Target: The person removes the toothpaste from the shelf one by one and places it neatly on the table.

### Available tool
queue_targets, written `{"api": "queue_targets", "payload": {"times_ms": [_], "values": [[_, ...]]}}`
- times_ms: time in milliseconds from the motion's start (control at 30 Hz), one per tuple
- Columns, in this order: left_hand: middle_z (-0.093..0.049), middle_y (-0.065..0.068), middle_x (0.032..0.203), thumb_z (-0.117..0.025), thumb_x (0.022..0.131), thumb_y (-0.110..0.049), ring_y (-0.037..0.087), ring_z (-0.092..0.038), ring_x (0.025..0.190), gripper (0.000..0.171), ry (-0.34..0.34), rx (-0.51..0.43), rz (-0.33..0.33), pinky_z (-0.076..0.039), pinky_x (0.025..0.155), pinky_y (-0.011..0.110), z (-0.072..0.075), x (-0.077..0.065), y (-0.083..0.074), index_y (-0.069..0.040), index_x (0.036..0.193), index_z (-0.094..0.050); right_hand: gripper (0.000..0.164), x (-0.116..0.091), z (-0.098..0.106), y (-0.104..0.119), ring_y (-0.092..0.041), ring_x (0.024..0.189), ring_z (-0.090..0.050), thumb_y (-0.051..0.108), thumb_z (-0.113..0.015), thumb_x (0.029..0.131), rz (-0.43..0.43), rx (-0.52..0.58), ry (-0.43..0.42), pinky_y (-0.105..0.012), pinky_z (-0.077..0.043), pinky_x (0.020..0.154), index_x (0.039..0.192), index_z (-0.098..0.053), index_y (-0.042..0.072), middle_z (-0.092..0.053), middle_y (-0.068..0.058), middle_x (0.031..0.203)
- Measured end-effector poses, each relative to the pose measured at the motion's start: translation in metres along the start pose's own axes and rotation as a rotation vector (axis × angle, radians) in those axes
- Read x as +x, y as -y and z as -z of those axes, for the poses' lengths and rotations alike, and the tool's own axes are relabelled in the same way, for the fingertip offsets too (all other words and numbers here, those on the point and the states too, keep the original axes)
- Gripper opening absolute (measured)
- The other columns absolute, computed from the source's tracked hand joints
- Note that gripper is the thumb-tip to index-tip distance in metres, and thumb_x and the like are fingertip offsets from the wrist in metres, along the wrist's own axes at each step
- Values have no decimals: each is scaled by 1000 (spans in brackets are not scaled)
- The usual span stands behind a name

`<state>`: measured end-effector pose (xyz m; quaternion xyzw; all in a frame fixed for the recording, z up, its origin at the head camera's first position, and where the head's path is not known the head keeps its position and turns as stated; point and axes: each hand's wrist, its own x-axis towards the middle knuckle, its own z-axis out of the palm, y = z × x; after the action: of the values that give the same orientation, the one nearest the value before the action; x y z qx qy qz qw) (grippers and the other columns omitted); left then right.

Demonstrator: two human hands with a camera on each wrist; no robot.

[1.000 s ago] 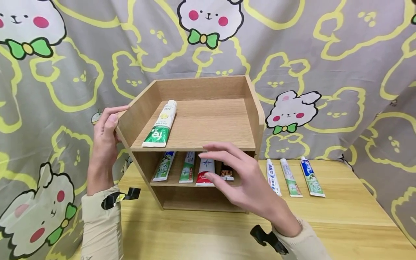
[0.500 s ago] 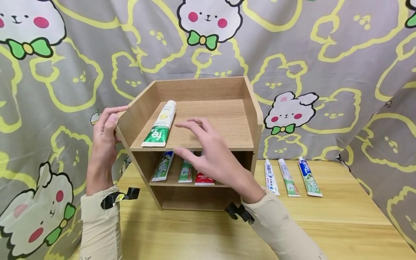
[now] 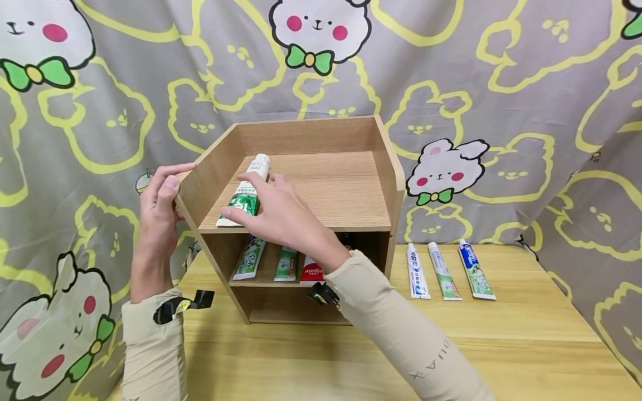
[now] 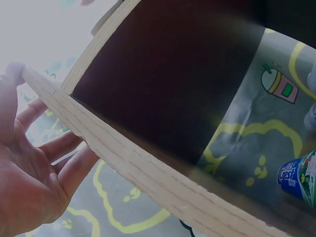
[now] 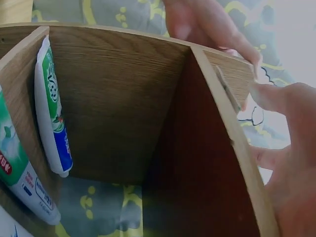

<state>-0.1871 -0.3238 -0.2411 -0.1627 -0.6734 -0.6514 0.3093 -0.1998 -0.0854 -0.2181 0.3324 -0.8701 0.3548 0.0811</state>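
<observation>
Far left of the head view: left sleeve [image 3: 152,345], beige, black clip [image 3: 183,306] at the cuff. Directly above it, left hand [image 3: 157,214]: gripped the edge of the left side panel, with fingers against the outer face, as the left wrist view also showed.

Centre: shelf unit [image 3: 326,172], 1, wood-grain, 3 tiers, stood on a table [image 3: 526,345].

Top tier, left side: toothpaste tube [image 3: 246,201], 1, white with a green lower part. It lay flat, cap toward the top of the frame, flat end by the front edge. Over it, right hand [image 3: 283,209]: unclenched, fingers bent and spread apart, thumb by the tube's left edge; I could not tell whether it touched the tube.

Middle tier, left to right: blue-and-green tube [image 3: 249,260], 1; green-and-white tube [image 3: 286,266], 1; red-ended tube [image 3: 312,272], 1, partly hidden. All lay apart.

Centre to lower right: right sleeve [image 3: 396,328], beige, lettered, crossed in front of the unit.

Right, on the table: white-and-blue tube [image 3: 417,273], 1; slim white-and-green tube [image 3: 444,273], 1; Crest tube [image 3: 476,270], 1, blue and green. All lay flat, caps toward the top.

Behind, across the full width: grey curtain [image 3: 506,106], printed with rabbits and yellow outlines.
</observation>
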Motion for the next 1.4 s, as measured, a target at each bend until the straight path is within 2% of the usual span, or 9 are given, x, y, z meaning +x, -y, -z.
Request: {"api": "queue_targets", "payload": {"times_ms": [100, 267, 400, 533, 733, 933, 1133, 1267, 1400], "values": [[-57, 20, 116, -50, 102, -24, 29, -60, 90, 38, -3, 8, 0, -57, 54, 29, 0, 0, -1, -3, 130, -67, 68, 10, -6, 4, -29, 136, -41, 59, -64, 94, -13, -30, -2, -44, -41, 107, 153, -46, 30, -50, -12, 149], [-56, 19, 118, -50, 102, -24, 30, -59, 91, 39, -3, 20, 3, -56, 54, 29, 2, -1, -1, -4, 130, -67, 59, 20, -15, 7, -29, 127, -43, 54, -64, 95, 1, -131, -3, -36, -37, 101, 148, -55, 29, -61, -6, 139], [-57, 20, 117, -51, 102, -24, 29, -60, 89, 39, 7, 9, 5, -57, 54, 29, 1, 0, -1, -3, 131, -66, 52, 27, -15, 8, -25, 115, -45, 55, -62, 95, 8, -239, 38, -33, -34, 93, 142, -61, 31, -65, 5, 133], [-57, 20, 115, -51, 102, -24, 29, -61, 87, 38, 15, -6, 3, -57, 54, 30, 0, 1, 0, -3, 130, -66, 50, 32, -10, 11, -24, 108, -43, 54, -62, 93, -31, -257, 105, -32, -34, 87, 138, -62, 32, -64, 6, 131], [-57, 20, 118, -51, 102, -24, 30, -61, 91, 39, 14, -5, 4, -58, 55, 31, -1, 3, 0, -3, 130, -66, 47, 34, -2, 10, -24, 110, -43, 49, -69, 88, -86, -196, 119, -34, -40, 85, 129, -64, 29, -60, 1, 118], [-55, 19, 123, -50, 101, -25, 32, -58, 98, 40, 5, 36, 8, -58, 57, 30, 1, 1, 1, -5, 131, -67, 35, 32, -2, 1, -19, 99, -50, 33, -69, 89, -76, -108, 76, -34, -44, 78, 122, -66, 23, -61, 0, 108], [-55, 18, 125, -50, 101, -25, 33, -57, 102, 40, 10, 49, 3, -58, 59, 29, 1, 1, 0, -6, 131, -67, 33, 25, 2, -9, -18, 90, -54, 21, -53, 99, -39, 78, 38, -28, -46, 67, 126, -70, 13, -65, -5, 116], [-55, 18, 125, -50, 101, -25, 33, -58, 101, 40, 4, 53, 5, -58, 59, 29, 1, 1, 0, -6, 132, -67, 42, 20, 7, -12, -20, 86, -57, 17, -40, 101, -31, 175, 50, -28, -44, 70, 131, -69, 10, -66, -4, 121], [-55, 17, 125, -50, 101, -27, 32, -58, 100, 40, -5, 57, 21, -58, 59, 30, 1, 0, 0, -7, 131, -67, 44, 15, 12, -13, -21, 88, -56, 18, -37, 104, -66, 254, 46, -28, -45, 73, 134, -68, 12, -62, -6, 127]]}}
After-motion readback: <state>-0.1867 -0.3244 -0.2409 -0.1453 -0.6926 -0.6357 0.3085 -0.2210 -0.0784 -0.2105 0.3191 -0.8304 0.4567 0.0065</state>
